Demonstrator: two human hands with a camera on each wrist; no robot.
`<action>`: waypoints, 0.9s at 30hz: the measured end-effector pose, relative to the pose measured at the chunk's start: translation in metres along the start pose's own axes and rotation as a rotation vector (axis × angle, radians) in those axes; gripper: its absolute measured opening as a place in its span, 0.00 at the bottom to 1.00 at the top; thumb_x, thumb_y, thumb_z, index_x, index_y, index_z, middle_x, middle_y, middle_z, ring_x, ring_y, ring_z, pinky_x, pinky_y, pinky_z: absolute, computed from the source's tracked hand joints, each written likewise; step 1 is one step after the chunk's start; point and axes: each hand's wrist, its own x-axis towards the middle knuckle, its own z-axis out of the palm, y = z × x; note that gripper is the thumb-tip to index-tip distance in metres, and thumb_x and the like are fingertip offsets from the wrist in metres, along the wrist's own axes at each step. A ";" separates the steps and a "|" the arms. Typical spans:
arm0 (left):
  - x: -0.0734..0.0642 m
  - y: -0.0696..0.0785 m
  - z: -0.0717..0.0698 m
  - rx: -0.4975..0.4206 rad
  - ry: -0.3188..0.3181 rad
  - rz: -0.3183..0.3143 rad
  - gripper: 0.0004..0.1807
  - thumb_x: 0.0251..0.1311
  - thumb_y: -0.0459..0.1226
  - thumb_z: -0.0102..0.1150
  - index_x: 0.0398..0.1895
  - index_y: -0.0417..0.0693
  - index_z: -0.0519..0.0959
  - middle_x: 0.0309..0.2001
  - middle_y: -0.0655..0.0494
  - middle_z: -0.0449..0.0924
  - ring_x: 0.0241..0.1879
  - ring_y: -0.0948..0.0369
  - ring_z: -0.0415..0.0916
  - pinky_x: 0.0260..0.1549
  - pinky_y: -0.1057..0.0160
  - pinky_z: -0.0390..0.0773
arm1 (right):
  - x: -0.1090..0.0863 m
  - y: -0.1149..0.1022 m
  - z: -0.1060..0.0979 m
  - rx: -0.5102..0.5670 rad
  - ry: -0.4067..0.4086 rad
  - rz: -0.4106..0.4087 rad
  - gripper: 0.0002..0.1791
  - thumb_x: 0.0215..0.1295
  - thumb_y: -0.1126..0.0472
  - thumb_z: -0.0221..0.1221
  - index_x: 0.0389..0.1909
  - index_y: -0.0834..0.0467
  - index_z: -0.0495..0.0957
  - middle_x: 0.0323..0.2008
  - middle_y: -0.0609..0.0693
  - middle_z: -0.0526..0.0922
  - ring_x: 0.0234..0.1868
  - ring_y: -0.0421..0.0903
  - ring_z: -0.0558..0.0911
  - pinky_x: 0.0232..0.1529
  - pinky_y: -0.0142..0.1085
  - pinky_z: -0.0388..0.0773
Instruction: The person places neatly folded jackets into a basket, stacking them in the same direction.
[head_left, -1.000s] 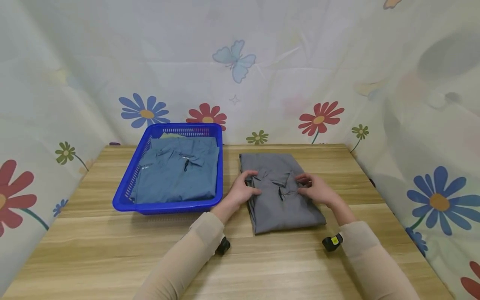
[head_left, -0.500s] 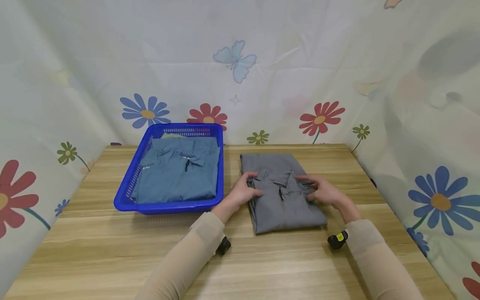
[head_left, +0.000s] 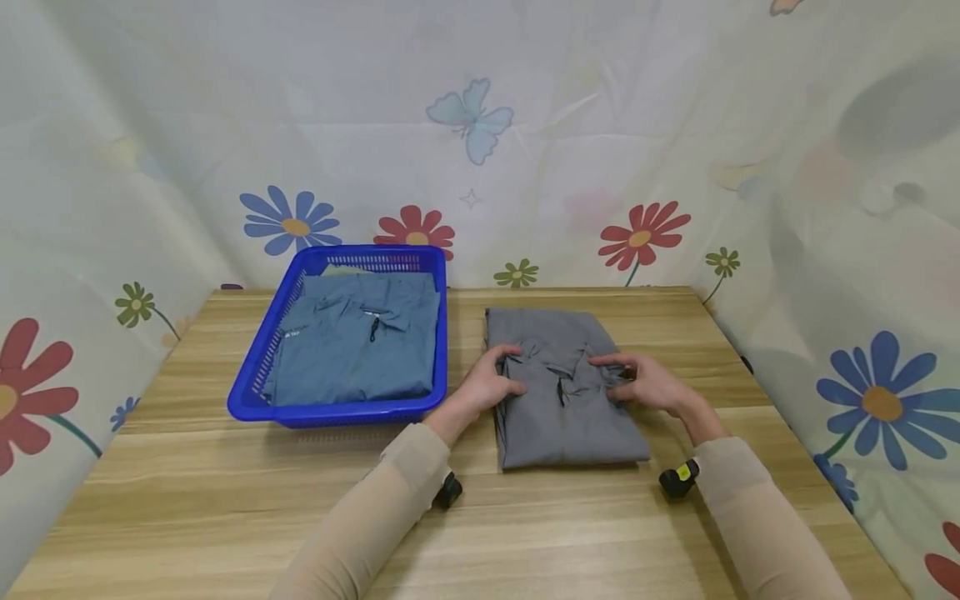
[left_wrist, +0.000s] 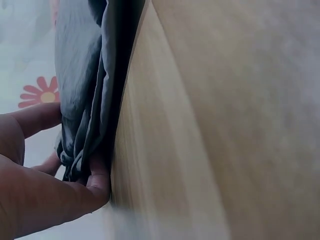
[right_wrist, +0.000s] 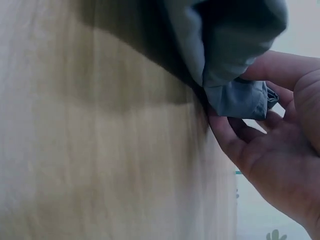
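Note:
A folded grey jacket (head_left: 573,425) with a small black zip pull lies on the table, right of the basket. My left hand (head_left: 483,385) grips its left edge; in the left wrist view the thumb is on top and fingertips (left_wrist: 100,180) are tucked beneath the folds. On the opposite edge, my right hand (head_left: 648,385) holds the cloth between the thumb above and fingers (right_wrist: 227,132) underneath, as the right wrist view shows. That side bulges up a little from the tabletop. Parts of the fingers are hidden under the jacket.
To the left stands a blue plastic basket (head_left: 442,333) holding a folded blue-teal garment (head_left: 352,358), with a yellowish cloth (head_left: 345,271) behind it. The wooden table (head_left: 525,533) ends against a flower-printed curtain (head_left: 555,150) at the back and sides.
My right hand has shifted slightly rightward and now grips the jacket's right edge. The jacket's front has swung slightly left and its back slightly right. My left hand has barely moved.

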 end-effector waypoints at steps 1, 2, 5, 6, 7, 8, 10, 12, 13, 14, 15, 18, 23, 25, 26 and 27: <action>0.000 0.000 0.000 0.001 -0.001 -0.002 0.35 0.53 0.24 0.70 0.68 0.46 0.75 0.73 0.43 0.65 0.73 0.46 0.57 0.70 0.46 0.59 | 0.000 0.000 0.000 0.011 0.003 -0.002 0.34 0.60 0.71 0.68 0.69 0.59 0.75 0.69 0.65 0.65 0.49 0.59 0.71 0.41 0.40 0.71; 0.000 0.000 0.000 0.000 0.000 -0.005 0.35 0.53 0.24 0.71 0.67 0.45 0.75 0.73 0.42 0.65 0.73 0.46 0.58 0.70 0.46 0.60 | 0.000 -0.001 0.000 0.023 0.005 -0.001 0.34 0.60 0.71 0.68 0.69 0.59 0.75 0.70 0.66 0.65 0.54 0.59 0.70 0.45 0.42 0.70; 0.001 0.000 0.001 -0.001 0.003 -0.022 0.35 0.54 0.24 0.71 0.67 0.45 0.76 0.73 0.42 0.66 0.73 0.46 0.59 0.69 0.47 0.61 | 0.001 -0.001 0.000 0.055 -0.003 0.001 0.33 0.60 0.72 0.68 0.69 0.60 0.75 0.72 0.66 0.63 0.65 0.59 0.63 0.56 0.48 0.66; 0.001 0.000 0.001 -0.002 0.005 -0.028 0.35 0.54 0.25 0.71 0.68 0.45 0.76 0.73 0.42 0.66 0.72 0.47 0.60 0.69 0.47 0.62 | 0.001 -0.001 0.000 0.064 -0.006 0.011 0.33 0.60 0.71 0.68 0.68 0.60 0.76 0.73 0.66 0.63 0.66 0.59 0.62 0.59 0.49 0.65; 0.001 0.000 0.001 -0.004 0.007 -0.032 0.35 0.54 0.25 0.71 0.67 0.45 0.76 0.73 0.42 0.66 0.72 0.47 0.60 0.69 0.47 0.62 | 0.001 -0.001 -0.001 0.079 -0.012 0.020 0.33 0.61 0.71 0.68 0.68 0.61 0.75 0.73 0.66 0.63 0.67 0.59 0.62 0.60 0.50 0.65; 0.001 0.000 0.001 -0.009 0.008 -0.036 0.35 0.54 0.25 0.71 0.67 0.45 0.76 0.73 0.42 0.66 0.72 0.47 0.60 0.68 0.48 0.63 | 0.001 -0.001 -0.001 0.095 -0.019 0.031 0.32 0.61 0.71 0.67 0.69 0.61 0.75 0.73 0.66 0.63 0.68 0.60 0.62 0.61 0.50 0.67; 0.002 0.000 0.000 -0.015 0.011 -0.039 0.35 0.53 0.24 0.71 0.67 0.45 0.76 0.73 0.42 0.66 0.71 0.47 0.61 0.67 0.48 0.64 | 0.001 -0.001 -0.002 0.113 -0.032 0.046 0.32 0.62 0.70 0.67 0.69 0.61 0.75 0.74 0.66 0.62 0.69 0.60 0.62 0.61 0.49 0.69; 0.002 0.000 0.000 -0.021 0.014 -0.039 0.35 0.52 0.24 0.71 0.67 0.45 0.77 0.72 0.42 0.66 0.71 0.47 0.62 0.66 0.48 0.65 | 0.000 0.000 -0.004 0.142 -0.045 0.062 0.32 0.63 0.70 0.67 0.70 0.61 0.74 0.74 0.66 0.61 0.68 0.61 0.63 0.58 0.46 0.72; 0.002 0.001 0.000 -0.024 0.014 -0.039 0.35 0.52 0.23 0.71 0.66 0.45 0.77 0.72 0.41 0.66 0.71 0.47 0.62 0.66 0.48 0.66 | 0.000 0.000 -0.004 0.160 -0.056 0.063 0.32 0.64 0.69 0.67 0.70 0.62 0.74 0.74 0.67 0.60 0.69 0.61 0.62 0.57 0.44 0.73; 0.001 0.001 0.000 -0.027 0.015 -0.037 0.35 0.51 0.23 0.71 0.66 0.44 0.77 0.72 0.41 0.66 0.71 0.47 0.61 0.66 0.49 0.66 | 0.000 0.001 -0.005 0.180 -0.066 0.062 0.32 0.64 0.69 0.66 0.70 0.62 0.73 0.75 0.67 0.58 0.69 0.61 0.62 0.57 0.42 0.73; 0.001 0.002 0.000 -0.026 0.018 -0.036 0.35 0.51 0.23 0.71 0.66 0.44 0.77 0.72 0.42 0.66 0.71 0.47 0.61 0.66 0.49 0.66 | 0.000 0.002 -0.005 0.197 -0.072 0.063 0.32 0.64 0.69 0.66 0.70 0.63 0.73 0.75 0.67 0.58 0.69 0.61 0.61 0.56 0.40 0.74; 0.000 0.004 -0.001 -0.030 0.023 -0.034 0.35 0.50 0.22 0.71 0.65 0.44 0.78 0.72 0.42 0.67 0.71 0.48 0.61 0.66 0.49 0.65 | -0.001 0.004 -0.005 0.251 -0.079 0.063 0.31 0.64 0.70 0.66 0.69 0.65 0.73 0.75 0.68 0.56 0.68 0.61 0.60 0.52 0.36 0.76; -0.001 0.007 -0.001 -0.040 0.020 -0.031 0.35 0.51 0.21 0.70 0.66 0.44 0.77 0.72 0.43 0.66 0.70 0.48 0.63 0.63 0.50 0.70 | -0.001 0.005 -0.005 0.252 -0.064 0.066 0.30 0.64 0.69 0.66 0.69 0.63 0.74 0.75 0.66 0.56 0.66 0.61 0.59 0.49 0.36 0.77; -0.001 0.007 -0.001 -0.036 0.020 -0.023 0.35 0.52 0.21 0.70 0.66 0.44 0.77 0.72 0.43 0.66 0.69 0.48 0.63 0.62 0.50 0.70 | -0.001 0.003 -0.005 0.241 -0.060 0.067 0.30 0.64 0.69 0.66 0.69 0.61 0.75 0.74 0.65 0.57 0.65 0.61 0.60 0.47 0.37 0.77; -0.001 0.008 -0.001 -0.032 0.023 -0.018 0.35 0.52 0.21 0.70 0.66 0.45 0.77 0.72 0.43 0.66 0.70 0.48 0.63 0.63 0.50 0.70 | -0.002 0.002 -0.006 0.236 -0.058 0.063 0.31 0.64 0.68 0.66 0.69 0.62 0.74 0.73 0.65 0.57 0.63 0.61 0.61 0.46 0.38 0.78; -0.001 0.008 -0.001 -0.028 0.025 -0.016 0.35 0.51 0.21 0.70 0.66 0.45 0.77 0.72 0.44 0.66 0.69 0.49 0.63 0.62 0.50 0.70 | -0.003 0.001 -0.006 0.235 -0.058 0.061 0.31 0.64 0.68 0.66 0.69 0.61 0.74 0.73 0.66 0.58 0.62 0.61 0.63 0.44 0.38 0.79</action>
